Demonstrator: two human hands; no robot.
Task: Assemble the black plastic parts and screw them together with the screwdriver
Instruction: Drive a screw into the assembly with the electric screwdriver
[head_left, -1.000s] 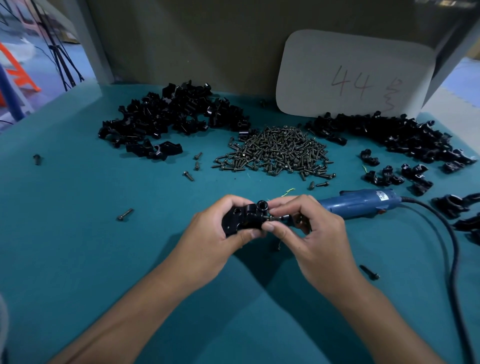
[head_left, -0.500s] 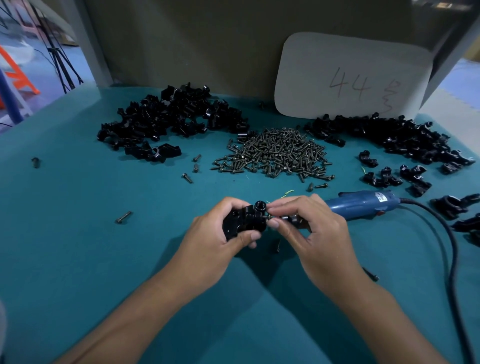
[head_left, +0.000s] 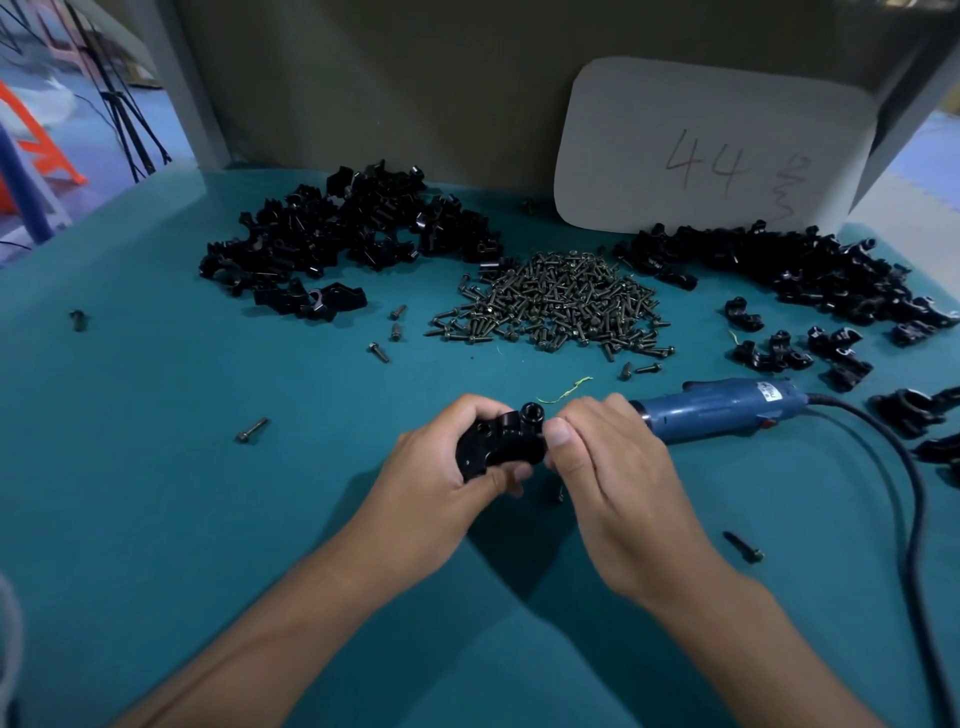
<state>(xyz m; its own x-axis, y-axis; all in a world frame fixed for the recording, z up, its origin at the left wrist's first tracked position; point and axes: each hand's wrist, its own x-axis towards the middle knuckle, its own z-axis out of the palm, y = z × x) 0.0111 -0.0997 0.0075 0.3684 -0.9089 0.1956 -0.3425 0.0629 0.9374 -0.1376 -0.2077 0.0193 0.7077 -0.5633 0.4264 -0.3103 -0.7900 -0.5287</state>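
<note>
Head view, frame centre: your left hand (head_left: 441, 467) grips the black part (head_left: 501, 441) while your right hand (head_left: 608, 457) pinches at its right edge, presumably on a screw, so seat it straight before reaching for the blue screwdriver (head_left: 722, 408) lying just right.

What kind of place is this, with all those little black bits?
Probably a small assembly workbench. Heaps of black plastic parts lie on the teal table around a pile of screws, and a blue electric screwdriver lies nearby.
</note>
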